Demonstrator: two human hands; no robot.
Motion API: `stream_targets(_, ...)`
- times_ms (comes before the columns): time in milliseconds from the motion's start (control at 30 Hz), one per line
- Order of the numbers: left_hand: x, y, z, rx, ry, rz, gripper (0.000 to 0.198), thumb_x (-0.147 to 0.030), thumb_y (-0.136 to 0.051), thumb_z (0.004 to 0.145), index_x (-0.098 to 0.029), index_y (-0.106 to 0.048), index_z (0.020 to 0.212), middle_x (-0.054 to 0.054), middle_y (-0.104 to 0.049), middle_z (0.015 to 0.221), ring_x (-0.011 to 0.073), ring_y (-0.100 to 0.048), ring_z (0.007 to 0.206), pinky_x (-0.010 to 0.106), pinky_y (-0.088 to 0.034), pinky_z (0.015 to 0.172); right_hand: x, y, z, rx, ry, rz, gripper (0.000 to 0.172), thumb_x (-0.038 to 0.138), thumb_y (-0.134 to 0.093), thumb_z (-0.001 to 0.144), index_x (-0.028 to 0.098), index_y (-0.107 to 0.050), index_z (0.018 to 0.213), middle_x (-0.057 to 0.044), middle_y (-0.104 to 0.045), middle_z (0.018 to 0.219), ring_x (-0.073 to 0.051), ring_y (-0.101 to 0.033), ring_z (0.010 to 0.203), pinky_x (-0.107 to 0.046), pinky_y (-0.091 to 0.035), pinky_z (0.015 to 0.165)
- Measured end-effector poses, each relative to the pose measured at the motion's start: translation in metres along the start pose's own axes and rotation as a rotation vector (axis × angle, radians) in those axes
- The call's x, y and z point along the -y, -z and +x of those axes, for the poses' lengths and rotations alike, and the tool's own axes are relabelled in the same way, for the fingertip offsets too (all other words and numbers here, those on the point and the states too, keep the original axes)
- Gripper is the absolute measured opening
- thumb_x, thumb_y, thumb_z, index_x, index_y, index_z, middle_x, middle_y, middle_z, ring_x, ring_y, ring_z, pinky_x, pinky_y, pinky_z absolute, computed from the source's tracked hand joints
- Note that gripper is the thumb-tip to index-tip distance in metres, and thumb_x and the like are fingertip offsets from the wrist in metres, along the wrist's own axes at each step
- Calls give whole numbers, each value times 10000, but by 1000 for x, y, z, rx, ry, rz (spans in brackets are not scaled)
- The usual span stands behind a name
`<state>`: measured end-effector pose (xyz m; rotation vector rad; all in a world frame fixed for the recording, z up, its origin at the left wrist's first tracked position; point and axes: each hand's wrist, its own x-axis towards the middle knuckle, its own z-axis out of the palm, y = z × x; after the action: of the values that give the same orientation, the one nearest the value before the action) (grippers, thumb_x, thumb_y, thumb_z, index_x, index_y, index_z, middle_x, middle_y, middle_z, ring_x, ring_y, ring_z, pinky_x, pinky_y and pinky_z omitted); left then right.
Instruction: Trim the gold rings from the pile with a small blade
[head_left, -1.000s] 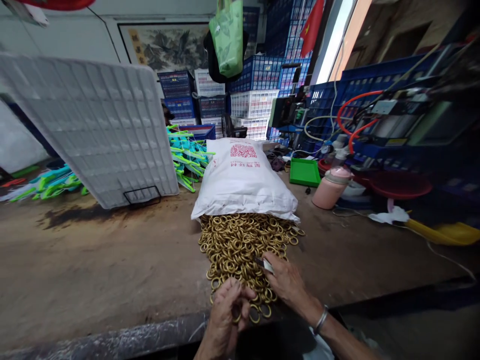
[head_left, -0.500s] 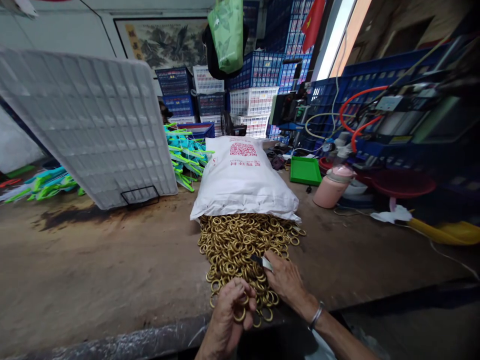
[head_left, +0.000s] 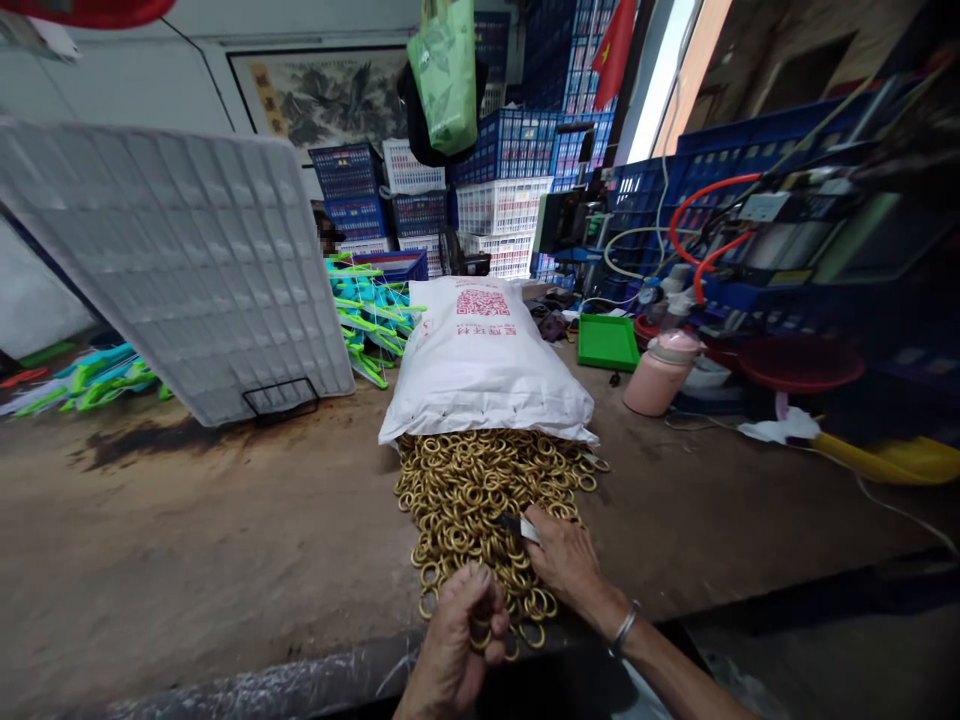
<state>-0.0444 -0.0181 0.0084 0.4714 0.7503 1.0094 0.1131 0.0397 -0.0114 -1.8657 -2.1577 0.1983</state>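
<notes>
A heap of brass-coloured rings point(head_left: 469, 497) spills from the open end of a white sack point(head_left: 487, 370) onto the table. At the near edge of the heap, my left hand point(head_left: 457, 635) curls its fingers around a few rings point(head_left: 481, 632); how many is hidden. My right hand point(head_left: 562, 553), with a metal bracelet at the wrist, lies over the right side of the heap. It grips a small tool with a dark tip and a pale part point(head_left: 525, 528), the tip against the rings. The tool's exact kind does not show.
A pale ribbed panel point(head_left: 172, 270) leans upright at left, beside green and teal plastic pieces point(head_left: 371, 310). To the right are a green tray point(head_left: 606, 343), a pink bottle point(head_left: 660, 375) and a machine with orange hoses point(head_left: 780, 230). Stacked crates point(head_left: 502, 205) stand behind.
The fingers of my left hand have drawn in more around the rings. My right hand has shifted slightly left with the tool. The view has tilted a little.
</notes>
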Motion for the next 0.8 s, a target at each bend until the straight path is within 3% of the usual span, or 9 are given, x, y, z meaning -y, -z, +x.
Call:
stream_targets(167,0,0,-1,-33,10,15,344,-414,-647,664,-166,-410,638,-47,-424,576,40,-372,434,134,-182,324,-9,-2,-3,-12,-66,153,90,172,-412,756,200,-490,721,-8,-573,616,-124,-488,549,-228,-238,515)
stream_targets(333,1,-2,1,-40,-30,55,356,-432,-650,656,-168,-412,643,-50,-427,573,36,-362,422,132,-182,318,-9,-1,-10,-80,-42,339,158,260,-371,789,213,-412,644,21,-488,566,-115,-419,518,-220,-276,503)
stream_targets(633,1,-10,11,-77,-173,286,407,-502,-578,704,-178,-482,931,-77,-426,513,48,-341,383,130,-239,312,21,21,-21,-27,24,525,223,335,-355,821,214,-387,636,36,-455,580,-107,-422,537,-219,-323,516)
stream_targets(800,3,-7,11,-52,-174,427,355,-508,-501,761,-155,-502,794,-78,-404,464,33,-305,350,138,-244,333,34,32,-25,-5,46,559,222,347,-360,818,212,-408,648,34,-471,581,-107,-428,538,-217,-330,521)
